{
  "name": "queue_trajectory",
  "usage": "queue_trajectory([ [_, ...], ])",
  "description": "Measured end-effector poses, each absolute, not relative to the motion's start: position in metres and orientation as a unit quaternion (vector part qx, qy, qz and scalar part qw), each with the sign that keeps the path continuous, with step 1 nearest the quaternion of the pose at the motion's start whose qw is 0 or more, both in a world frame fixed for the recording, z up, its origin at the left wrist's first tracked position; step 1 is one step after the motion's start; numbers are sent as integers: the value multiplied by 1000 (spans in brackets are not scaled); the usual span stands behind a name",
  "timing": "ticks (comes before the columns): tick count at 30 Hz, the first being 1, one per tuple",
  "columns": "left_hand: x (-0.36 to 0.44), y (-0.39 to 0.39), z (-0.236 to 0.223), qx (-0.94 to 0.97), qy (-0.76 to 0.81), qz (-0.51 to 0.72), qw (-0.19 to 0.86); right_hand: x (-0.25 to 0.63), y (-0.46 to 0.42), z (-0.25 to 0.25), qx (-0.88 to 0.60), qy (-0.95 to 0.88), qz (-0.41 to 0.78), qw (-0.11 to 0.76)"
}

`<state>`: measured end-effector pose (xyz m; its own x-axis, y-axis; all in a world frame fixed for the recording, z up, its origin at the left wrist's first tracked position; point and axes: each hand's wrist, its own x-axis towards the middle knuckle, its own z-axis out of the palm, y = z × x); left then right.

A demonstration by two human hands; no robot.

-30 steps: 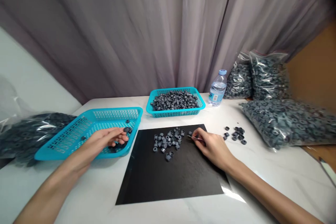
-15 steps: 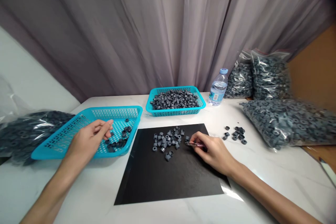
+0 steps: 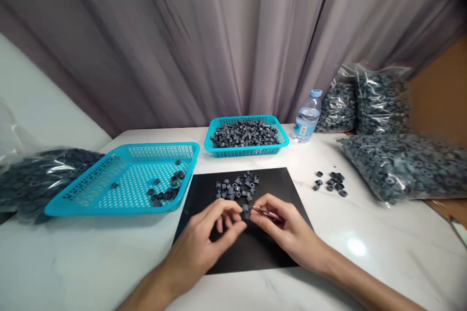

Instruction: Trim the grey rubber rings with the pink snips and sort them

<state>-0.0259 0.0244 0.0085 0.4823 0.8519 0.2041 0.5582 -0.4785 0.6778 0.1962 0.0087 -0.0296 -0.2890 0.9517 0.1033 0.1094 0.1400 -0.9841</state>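
Note:
My left hand (image 3: pixel 215 233) is over the black mat (image 3: pixel 237 257), its thumb and fingers apart beside a small dark grey ring (image 3: pixel 245 211). Whether a fingertip touches that ring, I cannot tell. My right hand (image 3: pixel 280 223) closes around slim pinkish tweezers (image 3: pixel 268 214), whose tips point left at the same ring. Just behind both hands, a loose pile of grey rings (image 3: pixel 235 188) lies on the mat.
At left is a blue basket (image 3: pixel 124 210) with a few rings; another blue basket (image 3: pixel 248 152), full of rings, stands behind the mat. A water bottle (image 3: pixel 307 117), scattered rings (image 3: pixel 335 182) and a bulging bag of rings (image 3: pixel 401 167) are at right. Another bag (image 3: pixel 47 175) lies far left.
My left hand has left the blue basket and come right, over the mat, its fingers parting. A ring now lies in that basket's middle. My right hand has moved slightly left and nearer with the tweezers.

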Motion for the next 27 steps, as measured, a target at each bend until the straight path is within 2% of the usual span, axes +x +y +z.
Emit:
queue_trajectory([
  [9, -14, 25, -15, 772, 428, 296, 365, 201, 11, -30, -392, -609, 561, 401],
  [13, -12, 25, -12, 761, 428, 292, 390, 200, 12, -27, -400, -618, 552, 392],
  [19, -12, 26, -11, 677, 450, 293, 504, 198, 14, -29, -418, -641, 522, 377],
  [27, -11, 35, -9, 601, 428, 317, 596, 200, 8, -33, -401, -603, 554, 411],
])
